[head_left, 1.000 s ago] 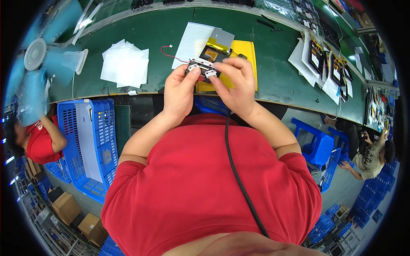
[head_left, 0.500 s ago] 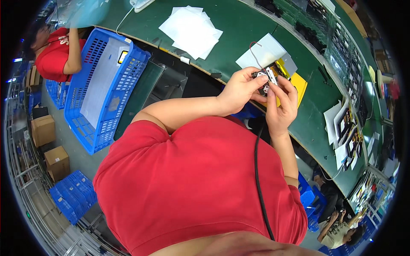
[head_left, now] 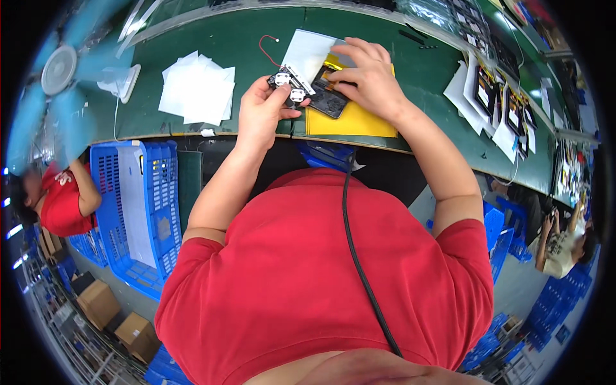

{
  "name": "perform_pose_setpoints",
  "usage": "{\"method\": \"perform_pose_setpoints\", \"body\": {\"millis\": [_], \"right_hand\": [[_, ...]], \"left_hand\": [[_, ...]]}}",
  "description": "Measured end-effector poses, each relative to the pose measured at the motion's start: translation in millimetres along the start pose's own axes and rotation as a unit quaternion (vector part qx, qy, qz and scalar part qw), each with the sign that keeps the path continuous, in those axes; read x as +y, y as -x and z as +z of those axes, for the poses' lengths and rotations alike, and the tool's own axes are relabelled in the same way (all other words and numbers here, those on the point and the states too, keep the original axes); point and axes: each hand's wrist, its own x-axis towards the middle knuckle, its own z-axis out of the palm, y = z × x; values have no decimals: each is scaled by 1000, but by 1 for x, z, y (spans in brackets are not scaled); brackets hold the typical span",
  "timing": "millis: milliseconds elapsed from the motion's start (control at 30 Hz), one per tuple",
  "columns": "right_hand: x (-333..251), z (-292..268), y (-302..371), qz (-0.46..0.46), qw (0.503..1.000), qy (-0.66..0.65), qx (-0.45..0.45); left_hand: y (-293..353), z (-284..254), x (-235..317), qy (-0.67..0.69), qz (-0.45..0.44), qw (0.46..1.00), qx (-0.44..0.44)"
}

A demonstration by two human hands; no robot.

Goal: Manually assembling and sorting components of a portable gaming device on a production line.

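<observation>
Pinched in my left hand (head_left: 258, 112) is a small black electronic module with white pieces (head_left: 296, 95), tilted above the bench. A thin red wire (head_left: 262, 48) with a tiny white plug runs up from around it. My right hand (head_left: 373, 80) hovers over a flat black handheld device (head_left: 328, 104), thumb and fingers apart. Its lower fingertip lies close to or on the device's orange-gold strip; contact is hard to make out. Beneath the device is a yellow mat (head_left: 366, 125). A white sheet (head_left: 305, 46) lies just behind the module.
Loose white paper sheets (head_left: 199, 90) lie on the green bench (head_left: 250, 54) to the left. A blue fan (head_left: 59, 70) and a blue crate (head_left: 168, 218) are further left. Papers with black devices (head_left: 484, 96) lie right. Co-workers sit at both sides.
My view has swung toward the bench. Both hands were together at the module; now the left keeps it while the right has moved away over the black device.
</observation>
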Motion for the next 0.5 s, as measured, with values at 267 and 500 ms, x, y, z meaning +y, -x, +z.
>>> {"method": "perform_pose_setpoints", "body": {"millis": [267, 500], "right_hand": [[10, 17, -4, 62, 993, -95, -27], [9, 22, -4, 97, 984, -144, -43]], "left_hand": [[-18, -2, -2, -148, 10, 989, 14], [-31, 0, -5, -210, 5, 978, -13]]}}
